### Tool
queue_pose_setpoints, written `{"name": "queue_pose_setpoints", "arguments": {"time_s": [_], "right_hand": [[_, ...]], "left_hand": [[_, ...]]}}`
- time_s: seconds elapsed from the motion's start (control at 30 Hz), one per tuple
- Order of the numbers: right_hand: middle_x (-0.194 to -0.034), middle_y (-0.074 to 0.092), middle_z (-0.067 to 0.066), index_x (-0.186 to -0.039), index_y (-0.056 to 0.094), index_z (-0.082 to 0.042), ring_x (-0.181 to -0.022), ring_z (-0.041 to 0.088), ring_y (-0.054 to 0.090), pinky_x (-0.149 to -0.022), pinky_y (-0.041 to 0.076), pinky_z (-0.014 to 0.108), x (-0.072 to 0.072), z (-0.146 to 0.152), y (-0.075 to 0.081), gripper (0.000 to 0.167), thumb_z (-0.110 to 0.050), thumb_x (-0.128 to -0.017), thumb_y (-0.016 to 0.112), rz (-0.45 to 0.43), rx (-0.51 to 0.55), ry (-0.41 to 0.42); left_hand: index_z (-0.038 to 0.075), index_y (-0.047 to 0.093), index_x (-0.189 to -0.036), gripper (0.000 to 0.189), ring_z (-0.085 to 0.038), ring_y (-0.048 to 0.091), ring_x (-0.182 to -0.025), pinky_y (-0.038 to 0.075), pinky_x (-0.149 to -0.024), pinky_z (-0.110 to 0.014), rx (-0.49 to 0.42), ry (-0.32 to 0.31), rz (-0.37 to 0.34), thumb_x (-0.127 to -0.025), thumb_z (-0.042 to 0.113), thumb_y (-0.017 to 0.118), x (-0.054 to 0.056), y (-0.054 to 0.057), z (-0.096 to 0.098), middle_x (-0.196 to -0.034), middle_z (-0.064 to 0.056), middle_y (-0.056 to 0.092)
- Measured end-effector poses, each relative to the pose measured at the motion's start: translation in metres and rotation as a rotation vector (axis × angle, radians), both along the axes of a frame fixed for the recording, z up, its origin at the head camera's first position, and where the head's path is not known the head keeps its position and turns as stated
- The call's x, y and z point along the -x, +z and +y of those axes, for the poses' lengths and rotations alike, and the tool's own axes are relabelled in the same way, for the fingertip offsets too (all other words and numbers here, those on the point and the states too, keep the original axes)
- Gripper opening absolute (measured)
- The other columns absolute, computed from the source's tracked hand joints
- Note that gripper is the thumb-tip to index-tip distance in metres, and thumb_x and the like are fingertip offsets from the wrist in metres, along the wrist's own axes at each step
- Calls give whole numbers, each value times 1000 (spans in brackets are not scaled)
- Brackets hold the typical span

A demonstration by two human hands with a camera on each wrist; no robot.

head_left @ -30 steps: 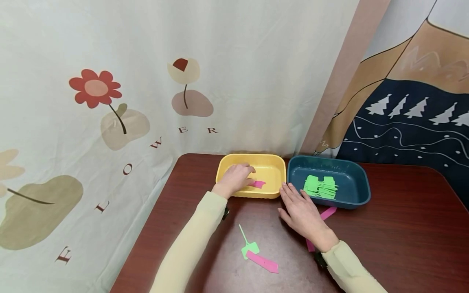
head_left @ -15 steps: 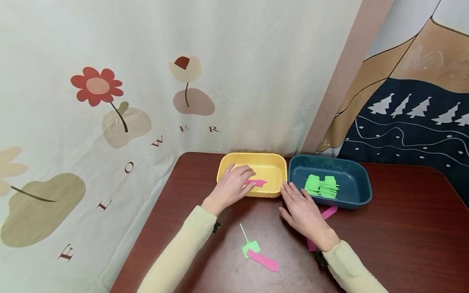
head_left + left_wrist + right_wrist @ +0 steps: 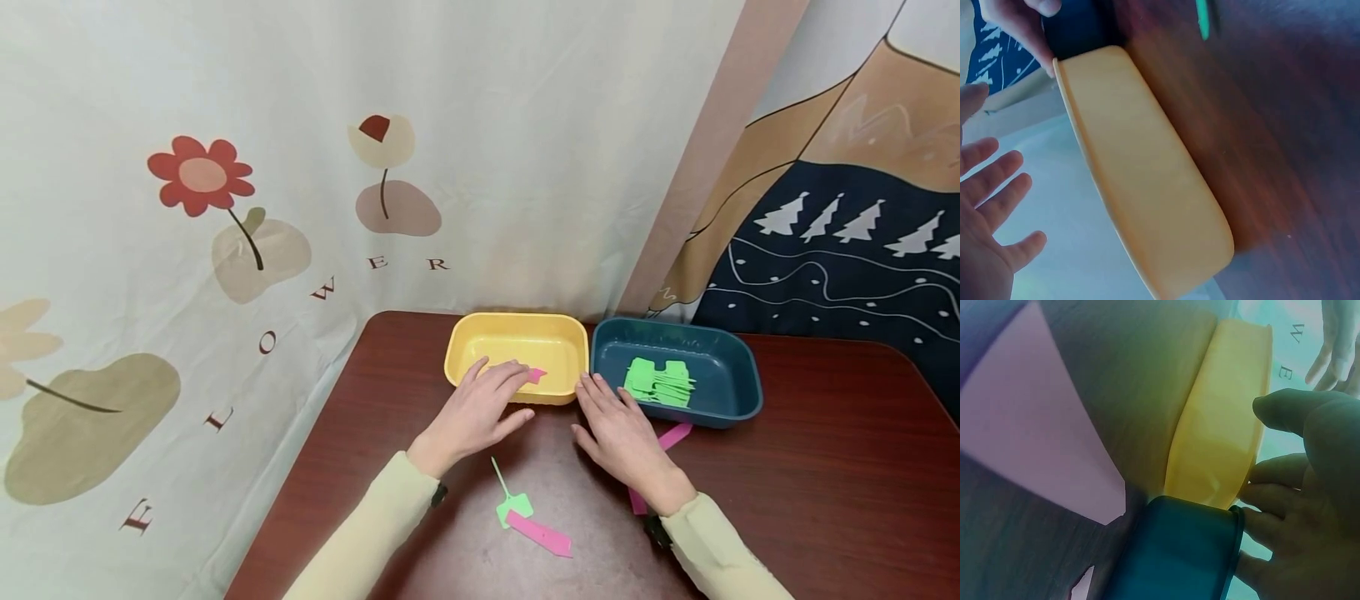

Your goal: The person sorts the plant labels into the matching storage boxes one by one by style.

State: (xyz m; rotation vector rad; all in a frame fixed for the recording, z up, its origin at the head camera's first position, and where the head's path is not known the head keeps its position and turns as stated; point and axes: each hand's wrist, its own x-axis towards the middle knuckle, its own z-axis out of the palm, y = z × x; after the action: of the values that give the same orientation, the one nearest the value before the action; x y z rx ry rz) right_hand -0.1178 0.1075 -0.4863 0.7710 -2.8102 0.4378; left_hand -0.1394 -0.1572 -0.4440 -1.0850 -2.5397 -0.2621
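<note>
My left hand (image 3: pixel 472 412) hovers over the near left rim of the yellow tray (image 3: pixel 566 342), its fingers spread and nothing in them. In the tray lies a pink strip (image 3: pixel 536 376), partly covered by that hand. My right hand (image 3: pixel 622 437) lies with straight fingers, fingertips at the rims where the yellow tray meets the dark blue tray (image 3: pixel 720 383). A stack of green tags (image 3: pixel 660 383) with thin tails fills part of the blue tray. The right wrist view shows the right fingers (image 3: pixel 1272 494) behind both tray rims.
Nearer on the brown table (image 3: pixel 825 467), a pink strip (image 3: pixel 540 535) lies across a green tag (image 3: pixel 516 506) with a thin tail. More pink shows on both sides of the right hand, a far strip end (image 3: pixel 673 435) and a near one (image 3: pixel 637 502). A printed curtain (image 3: pixel 510 167) hangs behind.
My left hand has drawn back out of the yellow tray toward its near rim, and its fingers have spread. The pink strip stays in the tray. The right hand keeps its place.
</note>
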Motion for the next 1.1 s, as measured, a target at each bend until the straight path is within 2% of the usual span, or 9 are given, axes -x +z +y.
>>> {"name": "queue_pose_setpoints", "arguments": {"time_s": [0.2, 0.37, 0.57, 0.67, 0.87, 1.1], "right_hand": [[-156, 47, 22, -146, 54, 5, -145, 37, 44, -114, 35, 62, -1, 1, 1, 66, -29, -95, 76, 9, 2, 0], [-156, 47, 21, -147, 53, 5, -146, 37, 43, -114, 35, 62, -1, 1, 1, 66, -29, -95, 76, 4, 0, -1], [-156, 47, 21, -147, 53, 5, -146, 37, 43, -114, 35, 63, -1, 1, 1, 67, -28, -93, 77, 5, 1, -2], [-156, 47, 21, -147, 53, 5, -146, 37, 43, -114, 35, 63, -1, 0, 1, 68, -28, -93, 77, 8, -2, 0], [-156, 47, 21, -147, 52, 6, -146, 37, 42, -115, 34, 62, -1, 0, 1, 67, -27, -94, 76, -1, -5, -2], [-157, 45, 21, -148, 52, 5, -147, 37, 41, -115, 33, 62, -2, -1, 2, 67, -29, -95, 75, -18, -9, -5]], "left_hand": [[11, 59, -144, 60, -22, 52, -137, 33, -118, -56, 72, -44, 25, -97, 47, 70, -18, -4, 2, -146, -6, 59], [14, 57, -148, 65, -25, 47, -143, 35, -116, -58, 119, -74, 11, -96, 50, 68, -32, -9, 3, -151, -6, 55], [14, 46, -156, 71, -26, 38, -150, 32, -119, -56, 155, -152, -30, -98, 51, 65, -43, -15, 6, -164, -9, 38], [14, 45, -157, 73, -25, 36, -151, 29, -121, -54, 174, -186, -22, -98, 53, 65, -47, -18, 7, -167, -9, 33], [16, 49, -154, 71, -21, 40, -149, 31, -120, -53, 242, -253, 22, -99, 57, 62, -57, -22, 13, -165, -7, 37], [20, 49, -155, 72, -18, 39, -149, 31, -120, -52, 302, -347, -59, -98, 63, 58, -69, -26, 20, -162, -3, 42]]}}
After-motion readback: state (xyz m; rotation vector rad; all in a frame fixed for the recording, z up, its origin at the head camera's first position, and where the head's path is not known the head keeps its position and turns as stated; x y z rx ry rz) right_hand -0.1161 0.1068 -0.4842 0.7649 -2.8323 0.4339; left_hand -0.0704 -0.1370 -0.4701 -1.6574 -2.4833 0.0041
